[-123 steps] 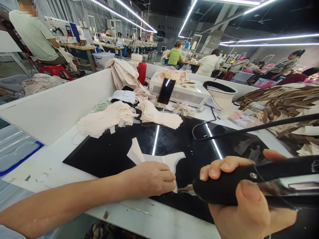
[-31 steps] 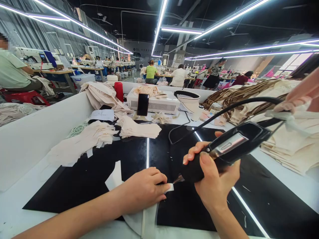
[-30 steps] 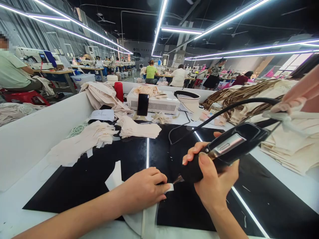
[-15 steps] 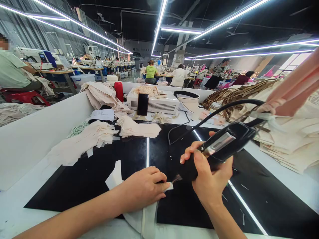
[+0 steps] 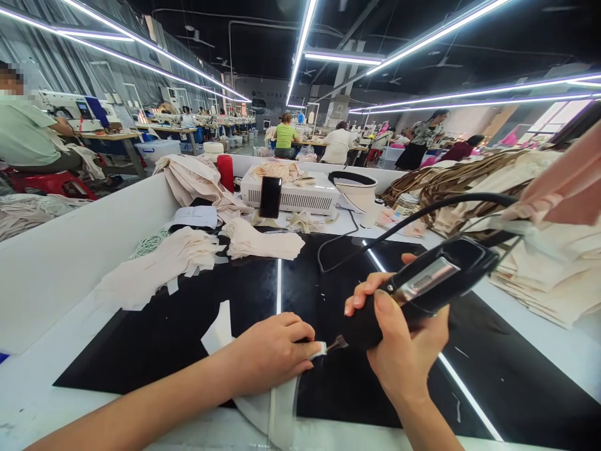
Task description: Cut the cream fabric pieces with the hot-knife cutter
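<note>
My right hand [image 5: 407,341] is wrapped round a black corded hand tool [image 5: 439,275] with a silvery lever and a flat metal tip, its kind unclear. That tip points left and down and meets, or nearly meets, the end of a white fabric piece [image 5: 320,349]. With fingers closed, my left hand [image 5: 280,347] presses this piece down on the black mat [image 5: 154,351]. The piece's pale, sheer tail [image 5: 282,413] runs toward me, and a white flap stands up behind my left wrist. What lies under my left palm is hidden.
Stacked cream fabric pieces [image 5: 154,266] lie at the mat's far left. Behind them are a phone [image 5: 270,197], a white vented box [image 5: 300,195] and a red thread cone [image 5: 225,173]. The tool's black cable [image 5: 408,216] arches rightward to a pink hanging cloth [image 5: 563,181]. People sew beyond.
My right hand and the tool have shifted slightly right, the tool lying a little flatter. The metal tip now sits at the fabric's end. My left hand stays nearly still.
</note>
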Motion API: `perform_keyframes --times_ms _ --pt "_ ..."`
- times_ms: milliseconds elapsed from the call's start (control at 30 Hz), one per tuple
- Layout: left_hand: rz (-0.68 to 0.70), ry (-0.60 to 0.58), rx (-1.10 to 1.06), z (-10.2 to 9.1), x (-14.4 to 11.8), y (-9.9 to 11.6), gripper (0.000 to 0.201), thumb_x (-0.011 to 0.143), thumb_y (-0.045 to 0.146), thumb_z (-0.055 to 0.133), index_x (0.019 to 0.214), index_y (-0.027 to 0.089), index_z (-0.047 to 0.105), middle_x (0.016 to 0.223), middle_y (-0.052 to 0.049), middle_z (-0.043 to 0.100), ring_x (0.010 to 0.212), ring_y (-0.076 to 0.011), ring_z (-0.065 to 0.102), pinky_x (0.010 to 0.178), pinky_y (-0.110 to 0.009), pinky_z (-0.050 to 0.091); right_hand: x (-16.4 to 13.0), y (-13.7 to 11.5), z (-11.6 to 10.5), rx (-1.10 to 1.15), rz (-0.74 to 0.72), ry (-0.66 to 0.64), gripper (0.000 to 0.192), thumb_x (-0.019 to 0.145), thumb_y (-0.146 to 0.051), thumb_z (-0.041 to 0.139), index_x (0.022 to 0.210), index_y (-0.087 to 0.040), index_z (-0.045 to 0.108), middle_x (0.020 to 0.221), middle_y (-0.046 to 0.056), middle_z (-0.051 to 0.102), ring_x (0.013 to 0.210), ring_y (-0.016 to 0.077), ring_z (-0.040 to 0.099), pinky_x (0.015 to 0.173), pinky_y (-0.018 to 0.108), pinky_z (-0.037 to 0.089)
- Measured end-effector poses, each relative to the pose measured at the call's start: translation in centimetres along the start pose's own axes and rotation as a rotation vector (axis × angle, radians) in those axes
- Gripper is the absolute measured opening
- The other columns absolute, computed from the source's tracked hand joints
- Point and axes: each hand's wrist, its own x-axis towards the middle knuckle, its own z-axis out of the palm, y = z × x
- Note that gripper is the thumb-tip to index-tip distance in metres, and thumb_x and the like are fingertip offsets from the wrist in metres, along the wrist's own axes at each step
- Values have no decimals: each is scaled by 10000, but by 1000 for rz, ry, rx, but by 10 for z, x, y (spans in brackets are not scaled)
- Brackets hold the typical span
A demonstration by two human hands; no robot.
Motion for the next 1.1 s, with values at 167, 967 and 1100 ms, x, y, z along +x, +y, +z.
perform_keyframes --times_ms 167,967,1100 --pt "-13 13 -32 -2 -3 -1 252 1009 210 674 1253 153 692 1147 -81 699 1030 -219 667 1061 -388 545 -2 -1 -2 -15 -1 -18 486 898 -266 795 1325 -355 581 852 -57 677 616 135 647 545 303 580" --pt "-44 74 -12 -4 -32 9 148 1043 103 577 1109 170 691 1016 -35 706 979 -164 657 1210 -389 415 -2 -9 -5 -31 -36 7 507 815 -246 841 1266 -297 617 801 -43 704 598 151 636 515 309 599" --pt "-38 96 -9 -1 -31 9 168 1038 83 564 1103 175 688 1016 -31 708 960 -175 651 1190 -399 423 2 -15 3 -34 -12 55 543 762 -246 857 1246 -288 614 762 -55 698 572 149 611 488 298 591"
